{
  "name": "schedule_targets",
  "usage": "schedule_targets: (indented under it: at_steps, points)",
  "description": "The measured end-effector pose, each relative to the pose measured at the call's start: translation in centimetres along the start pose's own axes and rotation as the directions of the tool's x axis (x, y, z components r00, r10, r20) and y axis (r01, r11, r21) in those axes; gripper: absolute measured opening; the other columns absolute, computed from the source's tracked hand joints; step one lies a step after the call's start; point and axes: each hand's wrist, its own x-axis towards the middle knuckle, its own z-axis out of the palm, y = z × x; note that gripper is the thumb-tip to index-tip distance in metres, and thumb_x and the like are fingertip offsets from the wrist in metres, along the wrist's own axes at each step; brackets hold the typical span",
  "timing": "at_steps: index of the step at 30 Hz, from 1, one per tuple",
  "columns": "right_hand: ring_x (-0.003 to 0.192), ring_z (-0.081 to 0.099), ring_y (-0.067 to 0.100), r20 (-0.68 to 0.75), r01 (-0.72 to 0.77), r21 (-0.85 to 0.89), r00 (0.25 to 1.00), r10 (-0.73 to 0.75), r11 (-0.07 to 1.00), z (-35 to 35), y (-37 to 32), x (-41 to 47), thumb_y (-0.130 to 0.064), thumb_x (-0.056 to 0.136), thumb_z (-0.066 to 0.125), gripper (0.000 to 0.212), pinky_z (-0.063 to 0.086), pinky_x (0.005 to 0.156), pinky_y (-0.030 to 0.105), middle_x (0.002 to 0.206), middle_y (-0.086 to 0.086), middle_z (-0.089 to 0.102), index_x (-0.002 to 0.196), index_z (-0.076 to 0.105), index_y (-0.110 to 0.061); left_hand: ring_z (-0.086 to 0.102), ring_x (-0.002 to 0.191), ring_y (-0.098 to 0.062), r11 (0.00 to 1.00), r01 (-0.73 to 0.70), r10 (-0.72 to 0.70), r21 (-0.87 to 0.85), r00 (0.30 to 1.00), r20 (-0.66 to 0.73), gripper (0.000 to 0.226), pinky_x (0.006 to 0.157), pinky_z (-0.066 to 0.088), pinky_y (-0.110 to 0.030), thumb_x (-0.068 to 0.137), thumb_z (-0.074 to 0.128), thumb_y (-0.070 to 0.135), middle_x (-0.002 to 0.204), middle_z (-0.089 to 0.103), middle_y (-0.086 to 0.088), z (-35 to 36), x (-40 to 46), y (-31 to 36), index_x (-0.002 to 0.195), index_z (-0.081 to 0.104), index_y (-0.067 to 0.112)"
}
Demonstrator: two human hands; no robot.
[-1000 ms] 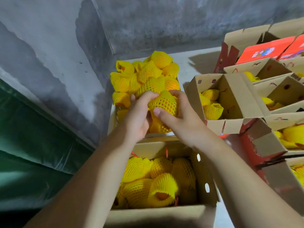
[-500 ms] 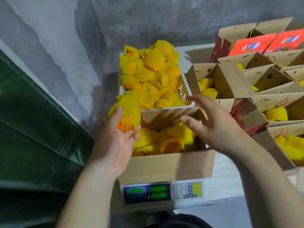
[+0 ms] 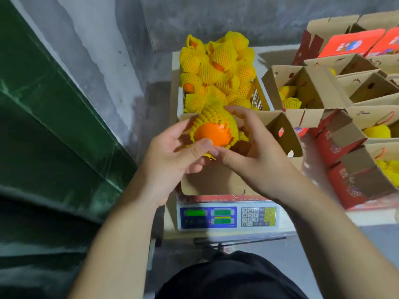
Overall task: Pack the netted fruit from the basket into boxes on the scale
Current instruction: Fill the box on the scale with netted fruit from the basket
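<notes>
An orange in yellow foam netting [image 3: 212, 128] is gripped between the left hand [image 3: 172, 156] and right hand [image 3: 257, 152], fingers curled round it, above the open box [image 3: 216, 182] on the scale [image 3: 226, 216]. Behind, the basket [image 3: 262, 98] is heaped with netted fruit [image 3: 216, 72].

**Materials and finishes**

Foam net sleeve [image 3: 212, 118]: yellow, ribbed, open mesh, matt. Orange [image 3: 212, 133] in it: smooth peel, slight sheen. Box on the scale [image 3: 218, 184]: plain brown corrugated card, matt, rough-cut edges. Scale [image 3: 226, 216] front: smooth plastic, glossy display panel. Neighbouring cartons [image 3: 345, 182]: red printed card outside. Wall [image 3: 90, 50]: rough grey concrete. Tarpaulin [image 3: 54, 126]: green, shiny plastic sheet.
</notes>
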Motion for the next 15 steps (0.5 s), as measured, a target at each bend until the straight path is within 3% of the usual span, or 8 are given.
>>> schedule_targets:
  at_steps: [3,7,12,15]
  points:
    - [0.111,0.067,0.017,0.008,-0.008,0.043,1.0,0.007,0.999,0.9,-0.1,-0.5,-0.012,0.088,0.082,0.068,0.06,0.09,0.035,0.125,-0.003,0.06,0.141,0.041,-0.017,0.075,0.106,-0.017,0.99,-0.125,0.126,0.06,0.992,-0.004,0.061,0.072,0.058,-0.022,0.078,0.086,0.057,0.124,0.076,0.003,-0.8,-0.5,-0.6,0.135,0.066,0.048]
    - [0.111,0.066,0.021,-0.003,-0.033,0.128,0.999,0.034,0.991,1.6,0.2,-0.9,-0.015,0.082,0.083,0.064,0.062,0.086,0.038,0.129,0.004,0.056,0.133,0.044,-0.021,0.072,0.117,-0.021,0.983,-0.184,0.184,-0.011,0.982,0.049,0.051,0.089,0.06,-0.029,0.085,0.086,0.037,0.129,0.075,0.0,-1.7,-1.0,-1.4,0.133,0.07,0.039]
    - [0.107,0.067,0.025,-0.119,-0.083,0.176,0.987,0.105,0.981,2.5,1.1,-0.9,-0.031,0.071,0.082,0.057,0.059,0.088,0.059,0.118,0.001,0.061,0.117,0.05,-0.03,0.075,0.085,-0.009,0.983,-0.176,0.182,0.055,0.97,-0.16,0.023,0.07,0.06,-0.023,0.083,0.084,0.022,0.096,0.081,0.003,-2.1,-1.6,-1.8,0.099,0.081,0.038]
    - [0.098,0.067,0.016,-0.211,-0.089,0.155,0.97,0.121,0.984,3.2,1.4,-0.7,-0.035,0.068,0.082,0.057,0.061,0.083,0.055,0.112,0.002,0.061,0.113,0.048,-0.032,0.073,0.084,-0.005,0.97,-0.215,0.23,0.115,0.964,-0.133,0.028,0.071,0.059,-0.022,0.089,0.078,0.016,0.094,0.08,0.008,-1.3,-1.9,-1.6,0.097,0.079,0.043]
